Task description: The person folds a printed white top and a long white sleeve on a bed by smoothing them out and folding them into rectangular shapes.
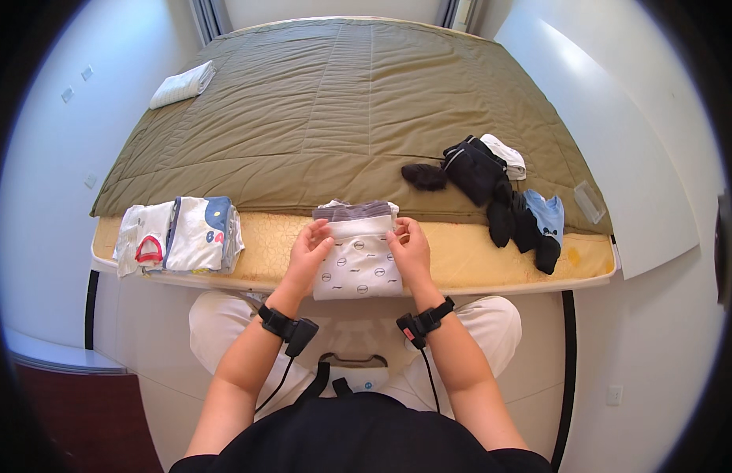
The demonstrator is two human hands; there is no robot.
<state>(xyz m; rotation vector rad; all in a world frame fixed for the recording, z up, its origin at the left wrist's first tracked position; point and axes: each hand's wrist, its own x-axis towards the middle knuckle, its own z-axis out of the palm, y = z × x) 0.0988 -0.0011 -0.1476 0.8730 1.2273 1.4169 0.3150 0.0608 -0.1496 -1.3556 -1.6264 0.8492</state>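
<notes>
A white printed garment (360,266) lies folded at the front edge of the mattress, its plain white band at the top. Behind the band, grey-purple striped cloth (354,211) shows from the same pile. My left hand (314,245) is at the garment's left edge, fingers curled near the band. At the right edge, my right hand (410,245) has its thumb near the band's corner. Whether the fingers pinch the fabric is hard to see. Each wrist bears a black strap with a small cabled device.
Folded children's shirts (197,233) lie on the mattress (271,236) at left. Dark clothing (472,168), black socks (500,223) and a small blue garment (543,213) lie at right. A folded white cloth (182,84) rests on the olive quilt (318,106). Walls stand on both sides.
</notes>
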